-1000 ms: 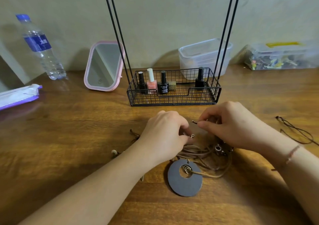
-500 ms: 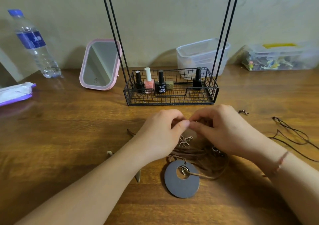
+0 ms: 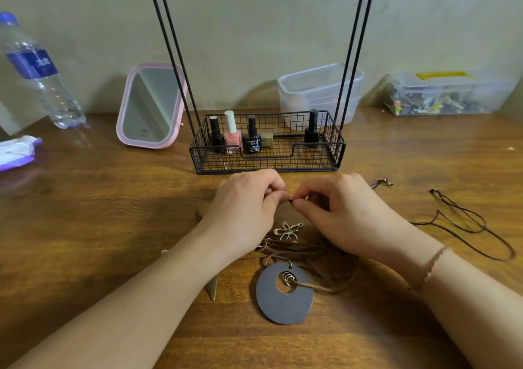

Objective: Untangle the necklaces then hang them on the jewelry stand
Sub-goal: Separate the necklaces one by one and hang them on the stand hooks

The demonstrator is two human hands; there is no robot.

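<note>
Left hand [image 3: 249, 213] and right hand [image 3: 336, 213] pinch one cord end [image 3: 290, 199]; tangled necklaces [image 3: 308, 255] lie at 6 o'clock.

Four nail polish bottles [image 3: 232, 132], two clear plastic boxes [image 3: 319, 91], one pink-framed mirror [image 3: 151, 105], one water bottle [image 3: 39, 71], two hands [image 3: 249, 210].

Thin braided bracelet [image 3: 433, 264], bare forearms

A brown wooden table [image 3: 85, 227] meets a plain beige wall [image 3: 254, 43]; soft shadows fall behind. Light is dim, even.
</note>
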